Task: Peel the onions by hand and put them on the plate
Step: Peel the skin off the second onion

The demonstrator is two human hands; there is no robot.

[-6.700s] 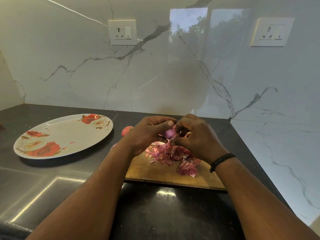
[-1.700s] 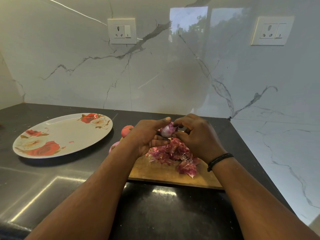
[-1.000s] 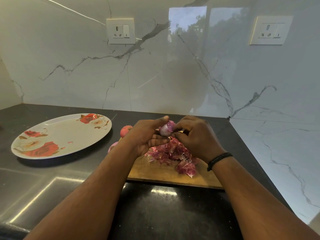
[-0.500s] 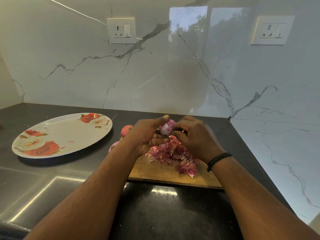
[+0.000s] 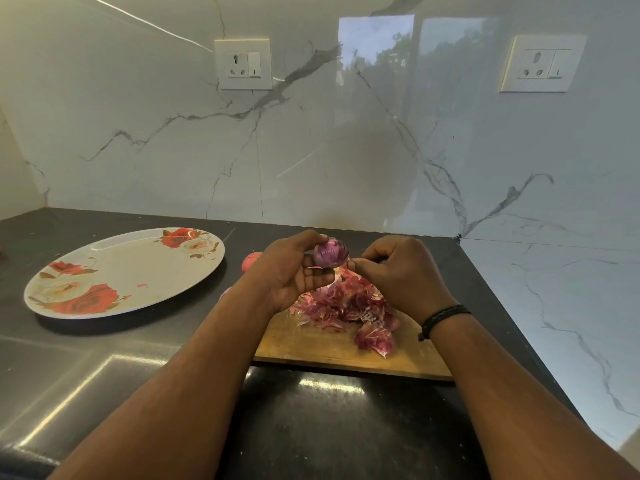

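My left hand (image 5: pixel 294 268) grips a small purple onion (image 5: pixel 330 252) between thumb and fingers, above the wooden cutting board (image 5: pixel 332 344). My right hand (image 5: pixel 398 271) is just right of the onion, its thumb and fingertips pinching a strip of skin at the onion's lower right side. A heap of pink onion peels (image 5: pixel 349 306) lies on the board under both hands. The white plate with red roses (image 5: pixel 124 271) sits to the left on the dark counter and carries only a tiny scrap of peel. An unpeeled onion (image 5: pixel 251 261) shows behind my left wrist.
The dark counter (image 5: pixel 329 427) ends at a marble wall behind and to the right. Two wall sockets (image 5: pixel 243 64) (image 5: pixel 542 63) sit high on the wall. Another pinkish onion (image 5: pixel 227 292) peeks out left of my left forearm.
The onion has turned in my left hand and shows more bare purple surface. My right hand has shifted slightly right, away from the onion, drawing skin off it.
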